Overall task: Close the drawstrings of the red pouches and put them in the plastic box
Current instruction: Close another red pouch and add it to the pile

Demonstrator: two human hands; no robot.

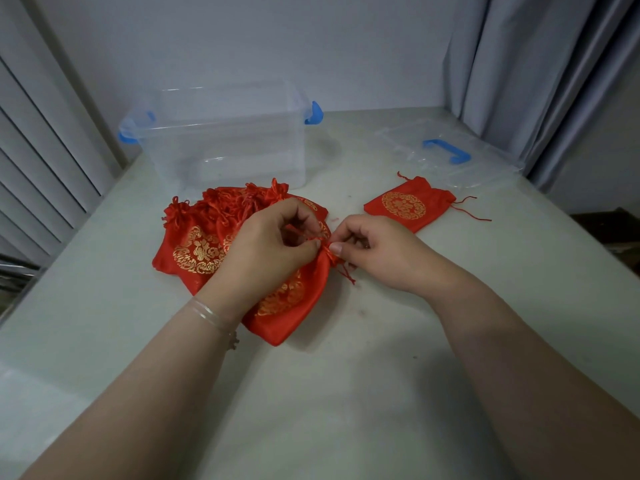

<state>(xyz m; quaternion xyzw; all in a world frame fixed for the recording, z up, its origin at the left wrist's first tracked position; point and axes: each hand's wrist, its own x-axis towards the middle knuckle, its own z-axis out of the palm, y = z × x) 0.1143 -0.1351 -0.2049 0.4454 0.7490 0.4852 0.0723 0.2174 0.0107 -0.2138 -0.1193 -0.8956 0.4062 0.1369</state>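
Two hands point(325, 247) pinch one pouch's point(294, 306) drawstring point(341, 268); one plastic box point(225, 133).

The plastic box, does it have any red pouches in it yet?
No, the plastic box looks empty; the pouches lie on the table in front of it.

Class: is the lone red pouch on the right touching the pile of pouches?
Apart. The head view shows bare table between the lone pouch and the pile.
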